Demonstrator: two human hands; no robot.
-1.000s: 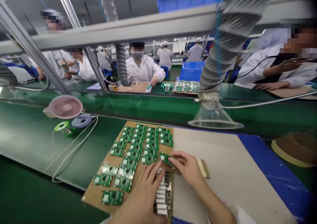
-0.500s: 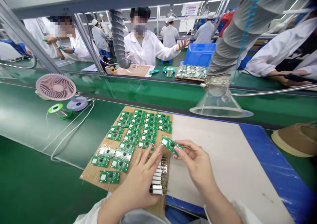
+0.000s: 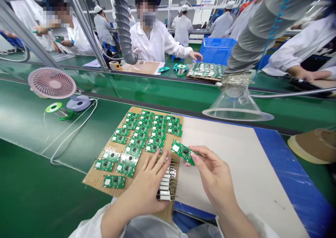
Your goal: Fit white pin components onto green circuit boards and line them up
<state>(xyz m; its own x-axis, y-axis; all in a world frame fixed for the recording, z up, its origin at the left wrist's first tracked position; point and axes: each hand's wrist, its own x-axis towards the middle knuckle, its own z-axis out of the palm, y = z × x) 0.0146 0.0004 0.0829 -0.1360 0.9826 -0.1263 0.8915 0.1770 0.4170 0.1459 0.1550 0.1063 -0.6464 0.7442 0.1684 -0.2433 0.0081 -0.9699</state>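
My right hand (image 3: 212,169) pinches a green circuit board (image 3: 181,151) by its right end, thumb on top, above the edge of the cardboard. The board bears a white square and a dark round part. My left hand (image 3: 148,182) lies spread, palm down, over a row of small white parts with thin metal leads (image 3: 165,186). Its fingers and palm hide the left side of that row. Several similar circuit boards (image 3: 113,181) lie in overlapping columns on the brown cardboard sheet (image 3: 147,162), left of and beyond my left hand.
A pale sheet (image 3: 217,154) on blue plastic (image 3: 278,154) covers the bench at right. A clear extraction hood (image 3: 237,106) hangs above its far edge. A pink fan (image 3: 52,83), a solder spool (image 3: 59,111) and a white cable (image 3: 78,129) are at left. Co-workers sit opposite.
The view has shifted slightly. My hands keep nearly the same pose, left over the white parts and right on the circuit board. A co-worker opposite has lowered an outstretched hand toward the far boards.
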